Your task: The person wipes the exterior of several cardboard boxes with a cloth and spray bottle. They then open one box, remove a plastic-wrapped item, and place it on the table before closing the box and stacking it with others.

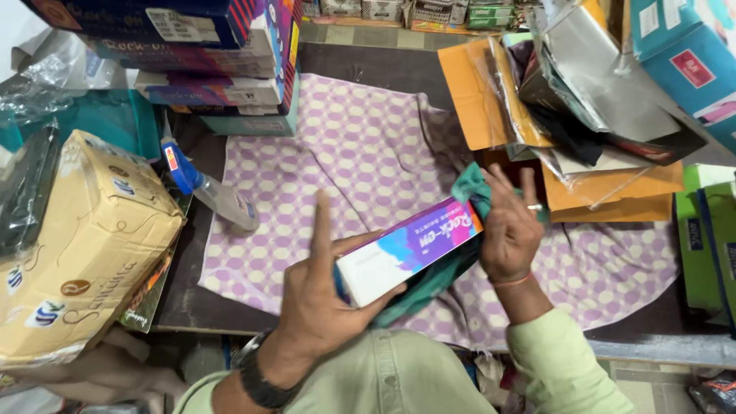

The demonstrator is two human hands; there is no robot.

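Observation:
My left hand (318, 295) grips the near white end of a long flat box (406, 249) coloured white, purple, blue and orange. Teal green cloth (441, 272) sticks out under the box and at its far end. My right hand (510, 226) presses against the far end of the box and the cloth, fingers spread, with a ring on one finger. Both hands hover over a purple and white checked cloth (360, 153) spread on a dark table (184, 299).
A stack of similar colourful boxes (218, 57) stands at the back left. A spray bottle (207, 188) lies on the table's left. A tan wrapped carton (80, 245) sits far left. Orange folders and plastic-wrapped packs (583, 100) pile at back right, green boxes (705, 245) far right.

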